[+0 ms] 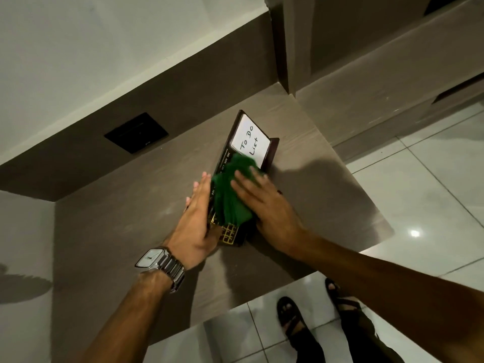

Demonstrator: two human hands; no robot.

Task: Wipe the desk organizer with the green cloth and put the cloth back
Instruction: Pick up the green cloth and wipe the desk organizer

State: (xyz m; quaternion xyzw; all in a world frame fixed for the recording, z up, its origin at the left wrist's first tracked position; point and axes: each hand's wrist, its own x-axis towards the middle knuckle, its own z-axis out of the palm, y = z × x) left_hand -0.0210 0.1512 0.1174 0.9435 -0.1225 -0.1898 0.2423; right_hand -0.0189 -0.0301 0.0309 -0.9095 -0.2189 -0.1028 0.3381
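A dark desk organizer lies on the grey-brown desk, with a white "To Do List" pad at its far end and gold month lettering along its left edge. The green cloth is spread over the organizer's middle. My right hand presses flat on the cloth, fingers over its right side. Against the organizer's left edge rests my left hand, fingers straight, bracing it; a metal watch is on that wrist. The organizer's near end with a gold grid shows between my hands.
A black wall plate sits in the backsplash at the left. A vertical panel rises at the desk's far right corner. The desk's front edge runs diagonally, with white tiled floor and my sandalled feet below.
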